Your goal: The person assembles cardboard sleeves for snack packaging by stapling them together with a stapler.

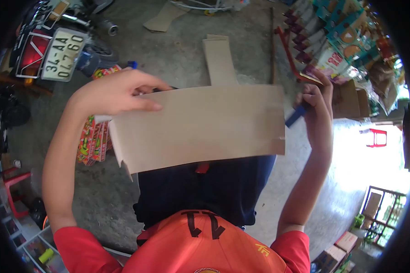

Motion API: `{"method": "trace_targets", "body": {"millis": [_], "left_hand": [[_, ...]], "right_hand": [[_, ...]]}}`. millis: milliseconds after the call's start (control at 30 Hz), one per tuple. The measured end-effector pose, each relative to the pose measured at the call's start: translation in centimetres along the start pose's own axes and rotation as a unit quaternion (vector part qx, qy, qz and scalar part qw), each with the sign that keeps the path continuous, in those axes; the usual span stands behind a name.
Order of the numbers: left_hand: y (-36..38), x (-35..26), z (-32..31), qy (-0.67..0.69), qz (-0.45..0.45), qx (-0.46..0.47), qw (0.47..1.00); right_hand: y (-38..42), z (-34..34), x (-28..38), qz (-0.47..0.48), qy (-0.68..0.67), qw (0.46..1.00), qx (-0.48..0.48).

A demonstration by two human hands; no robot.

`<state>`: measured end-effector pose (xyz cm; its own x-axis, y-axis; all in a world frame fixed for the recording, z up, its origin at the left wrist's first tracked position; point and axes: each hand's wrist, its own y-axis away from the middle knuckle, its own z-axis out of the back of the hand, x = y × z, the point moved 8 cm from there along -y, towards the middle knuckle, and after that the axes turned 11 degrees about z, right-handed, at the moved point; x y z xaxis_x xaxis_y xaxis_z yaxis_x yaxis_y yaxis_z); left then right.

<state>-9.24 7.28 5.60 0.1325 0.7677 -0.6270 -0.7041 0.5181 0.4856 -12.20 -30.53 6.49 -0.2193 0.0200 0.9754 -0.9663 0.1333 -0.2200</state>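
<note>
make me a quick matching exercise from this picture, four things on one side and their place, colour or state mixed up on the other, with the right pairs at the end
Column one
1. left hand
2. right hand
3. number plate
4. shirt

Column two
A. orange-red, with a dark 11 on it
B. holding a blue object beside the right end of the large cardboard piece
C. pale, with dark letters and digits
D. at the upper left edge of the large cardboard piece, thumb in front

Right pairs: 1-D, 2-B, 3-C, 4-A
</note>
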Motion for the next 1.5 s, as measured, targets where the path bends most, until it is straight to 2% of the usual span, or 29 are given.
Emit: {"method": "trace_targets", "body": {"millis": [100, 133, 167, 200, 267, 367, 500, 567, 600, 767, 867, 1000, 1033, 1133, 1167, 1267, 1300, 1400, 1433, 1500], "left_hand": [[0.4, 2.4, -0.9, 0.084, 0.062, 0.005, 0.994], [1.0, 3.0, -1.1, 0.105, 0.096, 0.003, 0.99], [1.6, 2.9, -1.6, 0.164, 0.101, 0.004, 0.981], [2.1, 3.0, -1.7, 0.169, 0.111, -0.015, 0.979], [2.9, 3.0, -2.1, 0.18, 0.126, -0.048, 0.974], [3.6, 3.6, -2.8, 0.232, 0.097, -0.07, 0.965], [4.2, 5.5, -3.1, 0.244, 0.076, -0.094, 0.962], [4.0, 5.8, -3.4, 0.282, 0.064, -0.095, 0.952], [4.2, 6.1, -3.4, 0.302, 0.065, -0.099, 0.946], [3.8, 4.8, -3.7, 0.285, 0.067, -0.111, 0.95], [3.6, 4.7, -4.9, 0.329, 0.04, -0.12, 0.936], [4.2, 4.4, -5.7, 0.325, 0.083, -0.11, 0.936], [4.4, 4.1, -5.9, 0.338, 0.081, -0.101, 0.932], [5.9, 5.0, -6.7, 0.377, 0.038, -0.099, 0.92], [6.6, 5.5, -7.0, 0.414, 0.059, -0.087, 0.904], [8.6, 7.3, -8.4, 0.451, 0.129, -0.079, 0.88], [9.0, 7.7, -9.2, 0.491, 0.127, -0.092, 0.857], [9.8, 8.7, -11.2, 0.508, 0.135, -0.109, 0.843], [10.1, 8.4, -11.2, 0.53, 0.117, -0.14, 0.828], [10.6, 8.4, -10.7, 0.508, 0.113, -0.163, 0.838]], "right_hand": [[1.0, -3.0, 1.0, -0.011, -0.115, 0.993, 0.012], [1.3, -3.8, 1.2, -0.014, -0.104, 0.995, -0.001], [1.6, -4.9, 1.7, -0.019, -0.094, 0.995, -0.012], [1.7, -5.5, 1.9, -0.024, -0.084, 0.996, -0.022], [1.4, -4.8, 1.6, 0.024, -0.052, 0.997, -0.052], [0.6, -3.2, 1.8, 0.093, -0.054, 0.988, -0.115], [-0.5, -0.1, 0.9, 0.11, -0.156, 0.968, -0.165], [-0.1, -0.6, 1.5, 0.1, -0.14, 0.971, -0.165], [0.1, -1.5, 1.6, 0.091, -0.138, 0.973, -0.161], [0.8, -5.9, 2.5, 0.081, 0.068, 0.99, -0.098], [1.4, -9.5, 1.9, 0.029, 0.126, 0.991, -0.037], [2.6, -13.8, -0.3, 0.001, 0.074, 0.996, 0.045], [3.0, -14.6, -1.0, -0.036, 0.04, 0.996, 0.069], [4.0, -17.3, -1.3, -0.018, 0.028, 0.992, 0.121], [4.1, -17.7, -1.6, -0.025, 0.035, 0.99, 0.138], [4.6, -18.9, -1.5, -0.043, 0.037, 0.988, 0.145], [4.7, -19.1, -1.6, -0.038, 0.045, 0.987, 0.15], [5.9, -19.1, -2.7, -0.1, 0.055, 0.986, 0.123], [6.2, -19.3, -2.5, -0.085, 0.076, 0.986, 0.123], [7.0, -20.4, -1.6, -0.062, 0.084, 0.983, 0.149]]}}
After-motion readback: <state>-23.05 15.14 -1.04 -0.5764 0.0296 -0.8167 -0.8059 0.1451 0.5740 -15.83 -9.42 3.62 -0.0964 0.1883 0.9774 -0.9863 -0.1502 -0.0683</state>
